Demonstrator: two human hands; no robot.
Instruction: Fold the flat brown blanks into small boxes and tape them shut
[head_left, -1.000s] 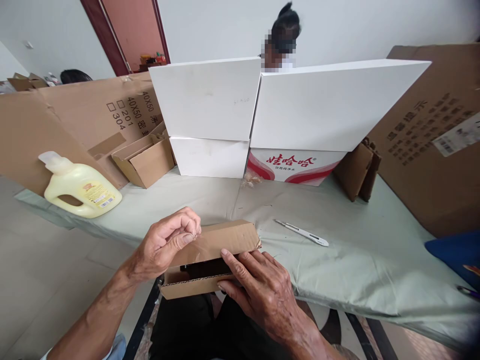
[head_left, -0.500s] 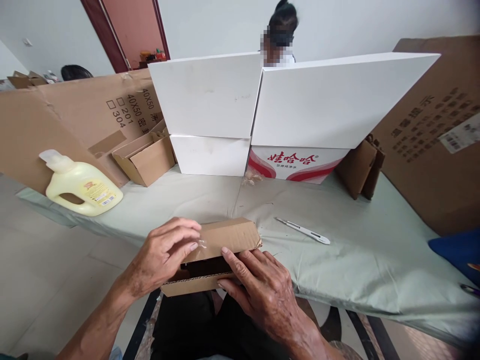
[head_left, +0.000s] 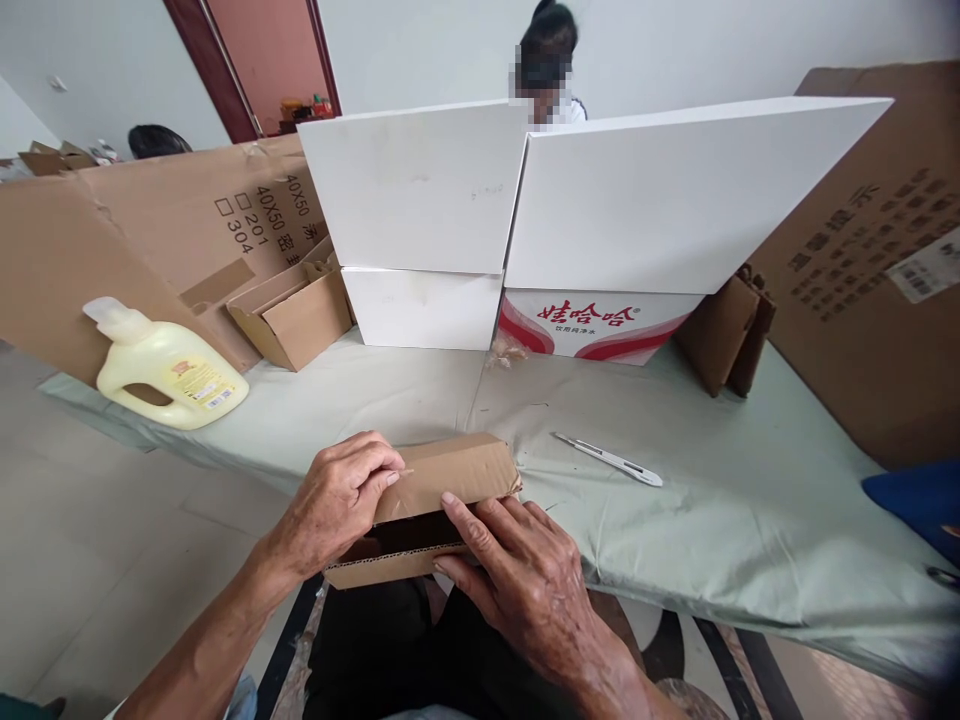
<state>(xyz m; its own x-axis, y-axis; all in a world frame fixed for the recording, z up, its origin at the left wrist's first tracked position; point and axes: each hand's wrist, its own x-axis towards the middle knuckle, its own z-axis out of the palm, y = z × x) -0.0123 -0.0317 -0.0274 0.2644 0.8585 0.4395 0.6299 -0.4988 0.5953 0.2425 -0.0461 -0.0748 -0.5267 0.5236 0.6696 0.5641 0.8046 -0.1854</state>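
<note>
A small brown cardboard box (head_left: 450, 470) rests at the table's near edge, above my lap, with a dark gap along its near side. My left hand (head_left: 349, 490) has its thumb and fingers pinched on a bit of clear tape (head_left: 403, 474) at the box's upper left. Over the right end of the box lies my right hand (head_left: 525, 560), gripping it with the index finger on the top and the thumb at the lower edge. A white craft knife (head_left: 611, 460) lies on the cloth to the right of the box.
White boxes (head_left: 420, 190) stand at the back, one with red printing. A yellow detergent bottle (head_left: 176, 385) leans at the left beside an open carton (head_left: 300, 320). Large cardboard panels (head_left: 847, 270) flank both sides. A person (head_left: 549, 60) is behind the boxes.
My left fingers have closed from a looser curl into a pinch on the tape. My right hand stays on the box. The view has shifted slightly.
</note>
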